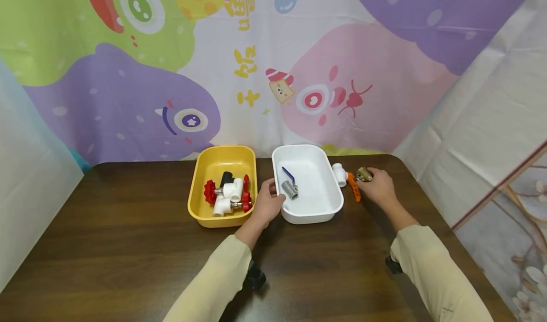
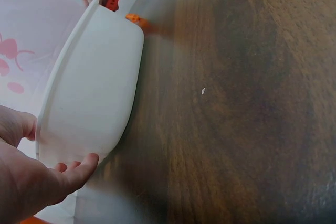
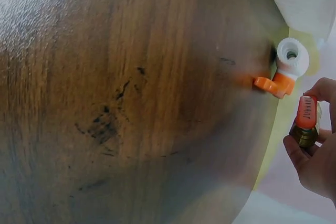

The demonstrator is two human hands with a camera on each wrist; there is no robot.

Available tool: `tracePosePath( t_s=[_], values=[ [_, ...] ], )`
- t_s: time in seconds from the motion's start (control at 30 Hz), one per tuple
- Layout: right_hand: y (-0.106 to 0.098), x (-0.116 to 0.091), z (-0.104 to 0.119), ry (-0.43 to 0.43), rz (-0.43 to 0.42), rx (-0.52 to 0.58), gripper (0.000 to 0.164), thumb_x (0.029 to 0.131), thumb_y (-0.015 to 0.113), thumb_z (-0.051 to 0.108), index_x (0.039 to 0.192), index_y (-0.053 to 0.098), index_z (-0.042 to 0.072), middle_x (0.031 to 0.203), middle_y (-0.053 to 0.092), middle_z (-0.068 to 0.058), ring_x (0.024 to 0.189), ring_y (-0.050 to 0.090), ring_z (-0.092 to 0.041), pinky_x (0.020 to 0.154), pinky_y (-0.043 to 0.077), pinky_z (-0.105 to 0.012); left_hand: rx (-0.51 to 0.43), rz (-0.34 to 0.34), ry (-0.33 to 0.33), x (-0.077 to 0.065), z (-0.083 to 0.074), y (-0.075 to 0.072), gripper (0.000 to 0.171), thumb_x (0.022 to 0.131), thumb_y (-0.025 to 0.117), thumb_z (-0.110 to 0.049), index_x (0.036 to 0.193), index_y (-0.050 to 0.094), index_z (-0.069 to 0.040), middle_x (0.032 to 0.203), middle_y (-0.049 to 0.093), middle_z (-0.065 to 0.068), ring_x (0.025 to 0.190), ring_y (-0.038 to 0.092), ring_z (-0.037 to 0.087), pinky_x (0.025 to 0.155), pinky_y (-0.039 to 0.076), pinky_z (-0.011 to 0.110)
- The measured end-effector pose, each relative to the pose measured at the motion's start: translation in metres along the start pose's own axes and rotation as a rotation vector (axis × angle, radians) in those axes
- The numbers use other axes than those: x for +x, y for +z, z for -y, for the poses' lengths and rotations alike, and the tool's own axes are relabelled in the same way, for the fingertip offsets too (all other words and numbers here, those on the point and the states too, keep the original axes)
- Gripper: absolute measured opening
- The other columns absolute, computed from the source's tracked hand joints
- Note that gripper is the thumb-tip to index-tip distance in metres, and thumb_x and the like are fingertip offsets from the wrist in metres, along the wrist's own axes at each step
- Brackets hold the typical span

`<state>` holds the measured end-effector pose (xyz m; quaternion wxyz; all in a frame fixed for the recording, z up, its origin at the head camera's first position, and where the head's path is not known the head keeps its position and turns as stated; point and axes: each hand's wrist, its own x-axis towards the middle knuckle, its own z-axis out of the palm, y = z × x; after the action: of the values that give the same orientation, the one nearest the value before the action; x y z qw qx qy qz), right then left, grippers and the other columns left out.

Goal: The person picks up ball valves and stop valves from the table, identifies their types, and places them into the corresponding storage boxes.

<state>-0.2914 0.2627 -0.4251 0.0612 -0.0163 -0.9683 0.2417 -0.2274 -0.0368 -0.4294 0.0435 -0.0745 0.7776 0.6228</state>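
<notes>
My left hand [image 1: 267,203] grips the near-left rim of a white plastic tray [image 1: 318,208], thumb at the rim and fingers along the outer wall. Inside that tray lies a grey metal ball valve [image 1: 290,189] with a blue lever. To the tray's right, my right hand [image 1: 379,188] holds a brass ball valve [image 1: 364,174] between thumb and fingers; its red handle [image 3: 307,112] shows in the right wrist view. Between the tray and this hand, a white plastic valve [image 1: 339,175] with an orange handle [image 1: 353,187] rests on the table.
A yellow tray [image 1: 192,203] stands left of the white one, holding white plastic valves [image 1: 232,190] with red handwheels [image 1: 210,192] and a black part [image 1: 226,177]. Both trays sit on the dark wooden table [image 1: 128,246] near its back edge, before a printed cloth [image 1: 256,122].
</notes>
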Motion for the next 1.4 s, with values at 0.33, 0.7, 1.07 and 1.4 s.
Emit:
tracePosePath(
  t_s=[0.33, 0.7, 1.07, 1.4],
  values=[
    [-0.007, -0.002, 0.013, 0.008, 0.018, 0.036, 0.062, 0.082, 0.059, 0.027, 0.131, 0.046, -0.008, 0.120, 0.053, -0.031, 0.102, 0.052, -0.041, 0.085, 0.045, -0.051, -0.011, 0.006, 0.003, -0.002, -0.002, 0.000, 0.055, 0.089, 0.054, -0.006, 0.140, 0.032, -0.002, 0.128, 0.047, 0.021, 0.115, 0.054, 0.032, 0.092, 0.052, 0.042],
    [-0.012, 0.001, 0.027, 0.001, 0.016, 0.047, 0.063, 0.081, 0.060, 0.028, 0.132, 0.047, -0.007, 0.122, 0.052, -0.030, 0.107, 0.051, -0.042, 0.091, 0.044, -0.052, -0.008, 0.017, -0.001, -0.001, -0.002, -0.002, 0.055, 0.090, 0.053, -0.006, 0.140, 0.031, -0.002, 0.130, 0.047, 0.021, 0.117, 0.053, 0.032, 0.093, 0.051, 0.042],
    [-0.014, 0.005, 0.045, -0.042, 0.025, 0.029, 0.064, 0.080, 0.062, 0.028, 0.132, 0.047, -0.006, 0.126, 0.051, -0.031, 0.113, 0.049, -0.043, 0.096, 0.042, -0.053, -0.004, 0.019, -0.005, 0.000, -0.002, -0.002, 0.055, 0.090, 0.054, -0.008, 0.141, 0.031, -0.003, 0.130, 0.047, 0.020, 0.117, 0.053, 0.032, 0.093, 0.051, 0.042],
    [-0.006, 0.003, 0.057, -0.047, 0.022, 0.056, 0.061, 0.079, 0.062, 0.024, 0.131, 0.049, -0.005, 0.122, 0.054, -0.029, 0.103, 0.054, -0.040, 0.087, 0.046, -0.049, -0.013, 0.027, 0.000, 0.000, -0.001, -0.002, 0.055, 0.090, 0.053, -0.007, 0.140, 0.031, -0.002, 0.130, 0.046, 0.020, 0.116, 0.053, 0.032, 0.093, 0.051, 0.042]
  ],
)
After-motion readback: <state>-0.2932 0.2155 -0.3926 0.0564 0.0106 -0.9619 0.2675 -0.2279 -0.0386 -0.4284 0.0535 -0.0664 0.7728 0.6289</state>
